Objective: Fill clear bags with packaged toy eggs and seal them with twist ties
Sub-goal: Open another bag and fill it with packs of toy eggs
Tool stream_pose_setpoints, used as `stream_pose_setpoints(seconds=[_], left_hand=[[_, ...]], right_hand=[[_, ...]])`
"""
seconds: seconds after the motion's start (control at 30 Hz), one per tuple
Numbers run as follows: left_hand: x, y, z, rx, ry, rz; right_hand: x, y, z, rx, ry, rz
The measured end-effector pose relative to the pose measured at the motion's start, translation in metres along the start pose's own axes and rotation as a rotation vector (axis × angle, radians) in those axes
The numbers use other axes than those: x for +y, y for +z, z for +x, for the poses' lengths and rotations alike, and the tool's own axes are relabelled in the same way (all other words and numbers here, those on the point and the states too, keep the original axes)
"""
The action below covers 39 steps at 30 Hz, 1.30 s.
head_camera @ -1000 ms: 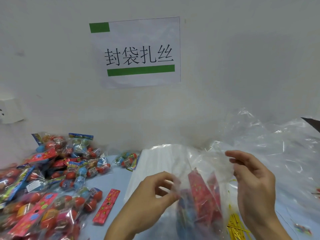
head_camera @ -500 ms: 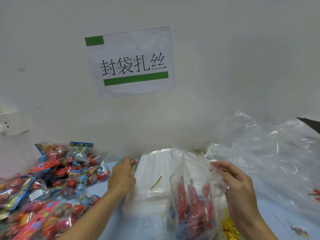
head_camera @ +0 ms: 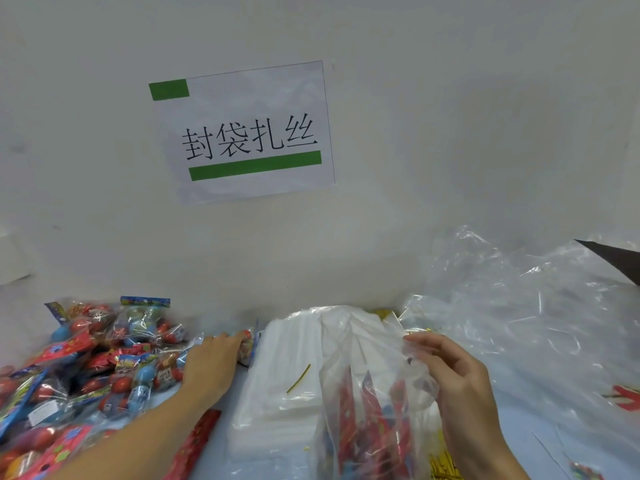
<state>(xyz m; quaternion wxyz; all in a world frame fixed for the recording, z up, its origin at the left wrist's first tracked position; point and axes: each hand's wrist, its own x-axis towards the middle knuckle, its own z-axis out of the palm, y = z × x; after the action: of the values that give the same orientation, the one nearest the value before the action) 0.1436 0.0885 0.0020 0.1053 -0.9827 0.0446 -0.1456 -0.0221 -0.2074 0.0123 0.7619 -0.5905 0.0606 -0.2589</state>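
Observation:
My right hand (head_camera: 460,386) pinches the open rim of a clear bag (head_camera: 367,403) that stands at the bottom centre and holds several red-carded toy egg packs. My left hand (head_camera: 211,365) lies stretched out to the left, fingers closed over one egg pack (head_camera: 246,344) at the far edge of the heap of packaged toy eggs (head_camera: 86,368). A single gold twist tie (head_camera: 298,378) lies on a flat stack of clear bags (head_camera: 284,375) between my hands. A bundle of gold twist ties (head_camera: 441,462) shows under my right wrist.
A big crumpled clear plastic sheet (head_camera: 526,306) covers the right side against the white wall. A red card header (head_camera: 197,441) lies on the blue table beside my left forearm. A paper sign (head_camera: 242,133) with green bars hangs on the wall.
My left hand has let go of the bag's rim and gone left to the pile, closing on an egg pack. My right hand still holds the bag. The camera has tilted upward slightly.

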Motion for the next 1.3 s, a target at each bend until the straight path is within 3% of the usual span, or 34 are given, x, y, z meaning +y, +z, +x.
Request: stream_pose_setpoints(seconds=[0.07,0.2,0.4,0.53,0.67,0.93,1.13,1.3], left_hand=[[0.001,-0.01,-0.001,0.08,-0.082,-0.174],[0.012,-0.055,-0.006,0.25,-0.243,-0.749],[0.049,-0.148,-0.051,0.64,-0.267,-1.401],[0.079,-0.182,-0.094,0.761,-0.192,-1.697],[0.102,-0.184,-0.107,0.718,-0.111,-1.75],[0.104,-0.179,-0.102,0.758,-0.003,-1.596],[0.105,-0.173,-0.1,0.798,0.074,-1.41],[0.108,-0.176,-0.103,0.821,0.336,-1.265]], right_hand=[[-0.001,0.002,0.0,-0.002,-0.012,-0.016],[-0.002,0.004,-0.003,0.001,-0.029,-0.033],[-0.005,0.004,-0.005,0.002,-0.039,-0.053],[-0.004,0.003,-0.006,0.012,-0.057,-0.079],[0.0,0.002,-0.002,-0.002,-0.082,-0.084],[-0.021,-0.004,0.012,-0.028,-0.087,-0.024],[-0.1,0.015,0.025,0.06,-0.458,-0.416],[-0.125,0.045,0.005,-0.286,-0.313,-0.287]])
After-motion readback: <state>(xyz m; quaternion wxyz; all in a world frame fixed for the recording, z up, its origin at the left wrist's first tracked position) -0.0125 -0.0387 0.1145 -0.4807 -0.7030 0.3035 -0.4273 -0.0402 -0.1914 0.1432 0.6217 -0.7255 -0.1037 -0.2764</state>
